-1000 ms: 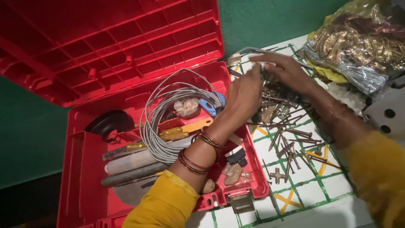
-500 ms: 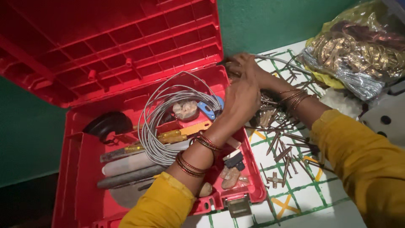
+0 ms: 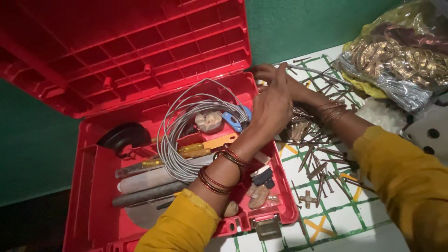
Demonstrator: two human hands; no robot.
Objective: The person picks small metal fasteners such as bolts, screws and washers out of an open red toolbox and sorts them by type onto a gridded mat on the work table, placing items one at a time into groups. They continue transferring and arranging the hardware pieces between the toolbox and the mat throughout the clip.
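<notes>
An open red plastic toolbox lies before me, its lid tipped back. Inside are a coil of grey wire, yellow-handled tools, grey bars and a blue piece. My left hand, bangles on its wrist, reaches across the box to its far right rim, back facing up and fingers hidden. My right hand comes in from the right and meets it there. Its fingers curl around the end of a thin grey metal rod.
Several rusty nails lie scattered on a white cloth with green and yellow lines, right of the box. A clear bag of golden pieces sits at the back right, with a white perforated part below it. A green wall stands behind.
My right hand has moved left from above the nails to the box's far right corner. My left hand has slid up to the same rim and now touches it.
</notes>
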